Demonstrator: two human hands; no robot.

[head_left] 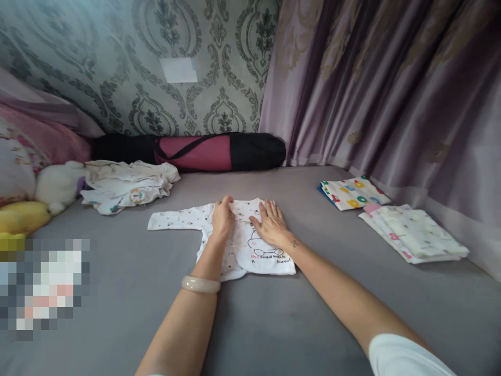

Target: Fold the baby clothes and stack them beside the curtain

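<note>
A small white cotton baby shirt with tiny dots and a printed car drawing (250, 245) lies flat on the grey bed sheet (274, 324), neck toward the wall and hem toward the person, so its long axis runs away from the viewer; one sleeve stretches out to the left. Both hands rest on its upper half, fingers open and flat, gripping nothing: the left hand (223, 216) on the chest near the collar, the right hand (272, 224) just beside it. Left of the shirt, near a white plush toy (58, 185), lies a loose heap of white baby clothes (127, 185). Well to the right sit a folded cloth with coloured letters (352, 193) and a folded pale patterned stack (415, 235). Beyond the shirt, a maroon-and-black rolled bag (203, 151) lies against the wall.
</note>
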